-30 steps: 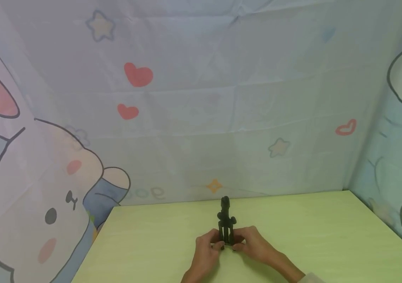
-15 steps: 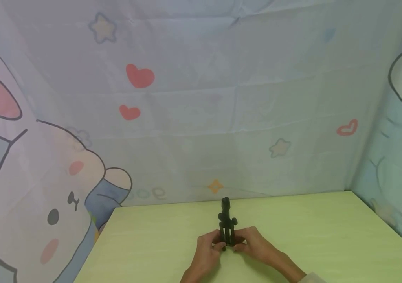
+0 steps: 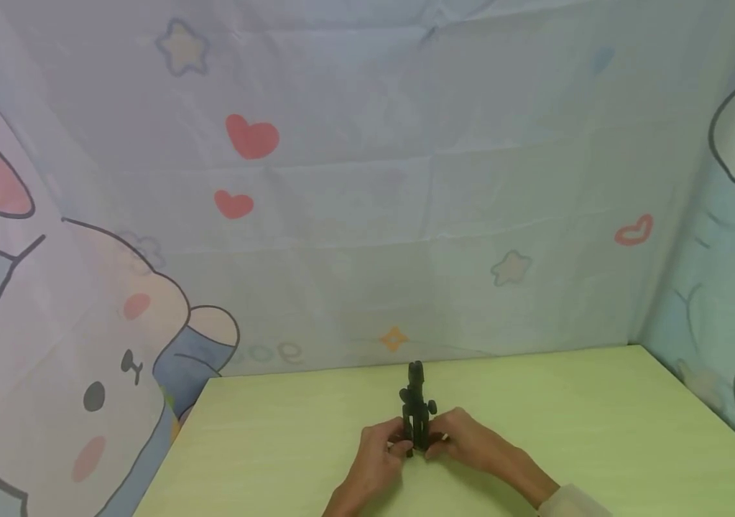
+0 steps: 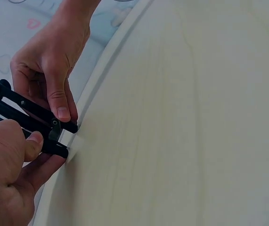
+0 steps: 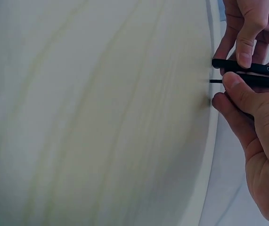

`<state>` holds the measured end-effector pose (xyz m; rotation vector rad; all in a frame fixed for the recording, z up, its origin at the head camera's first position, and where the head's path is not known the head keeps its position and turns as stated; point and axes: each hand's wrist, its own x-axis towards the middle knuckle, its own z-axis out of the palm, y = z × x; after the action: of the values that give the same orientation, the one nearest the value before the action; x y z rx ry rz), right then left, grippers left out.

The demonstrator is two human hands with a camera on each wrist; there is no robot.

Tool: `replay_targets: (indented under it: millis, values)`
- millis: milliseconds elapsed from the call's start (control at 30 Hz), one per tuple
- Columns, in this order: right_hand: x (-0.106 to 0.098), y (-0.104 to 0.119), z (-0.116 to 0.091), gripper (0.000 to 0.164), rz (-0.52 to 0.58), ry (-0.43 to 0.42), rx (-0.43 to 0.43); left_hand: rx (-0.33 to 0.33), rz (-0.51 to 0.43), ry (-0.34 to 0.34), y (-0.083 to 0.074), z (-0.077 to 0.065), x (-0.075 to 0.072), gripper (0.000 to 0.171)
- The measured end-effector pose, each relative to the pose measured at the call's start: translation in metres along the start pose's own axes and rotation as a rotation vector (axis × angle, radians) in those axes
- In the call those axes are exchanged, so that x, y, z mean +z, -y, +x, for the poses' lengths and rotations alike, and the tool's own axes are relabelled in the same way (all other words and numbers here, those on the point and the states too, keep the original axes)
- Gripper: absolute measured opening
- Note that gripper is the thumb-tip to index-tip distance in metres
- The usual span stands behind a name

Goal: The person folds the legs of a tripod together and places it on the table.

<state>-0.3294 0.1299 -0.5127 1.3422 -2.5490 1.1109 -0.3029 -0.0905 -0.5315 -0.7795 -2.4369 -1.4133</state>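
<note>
A small black tripod [image 3: 415, 398] stands upright on the table in the head view, knobs sticking out at its sides. My left hand [image 3: 376, 456] pinches its left leg near the foot between thumb and fingers. On the other side my right hand [image 3: 470, 441] pinches the right leg low down. The left wrist view shows the tripod's legs [image 4: 30, 110] and a brace between them, with a thumb on each outer leg. In the right wrist view two black legs [image 5: 266, 69] lie close together. The fingers behind the legs are partly hidden.
The pale yellow-green table [image 3: 276, 445] has its back edge against a hanging cloth [image 3: 354, 215] printed with hearts and stars. A cartoon rabbit [image 3: 63, 402] is printed on the left side cloth. A light sleeve [image 3: 570, 502] covers my right forearm.
The tripod's right leg has swung inward against the middle leg, narrowing the gap there. The right hand has turned slightly with it, and more sleeve shows. My left hand stays nearly in place.
</note>
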Motion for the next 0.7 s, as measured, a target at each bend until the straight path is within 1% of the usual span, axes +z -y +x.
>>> replay_targets:
  millis: [100,200,333,500,600,700]
  values:
    - [0.002,0.0,-0.001,0.015,0.03,-0.013,-0.002,-0.005,-0.02,-0.004,0.001,-0.002,0.0,0.021]
    - [0.004,0.001,-0.002,0.019,0.066,-0.033,0.004,-0.036,-0.042,-0.006,0.001,-0.004,0.0,0.018]
    - [0.004,0.003,-0.005,0.022,0.085,-0.057,0.038,-0.06,-0.06,-0.007,-0.001,-0.003,0.0,0.016]
    - [0.006,0.002,-0.008,0.015,0.104,-0.071,0.071,-0.054,-0.054,-0.021,-0.001,-0.004,0.0,0.016]
    - [0.008,0.002,-0.01,0.011,0.126,-0.068,0.082,-0.051,-0.05,-0.055,-0.002,-0.005,0.001,0.016]
    - [0.009,0.002,-0.011,0.01,0.138,-0.069,0.09,-0.068,-0.046,-0.083,-0.003,-0.006,0.002,0.019]
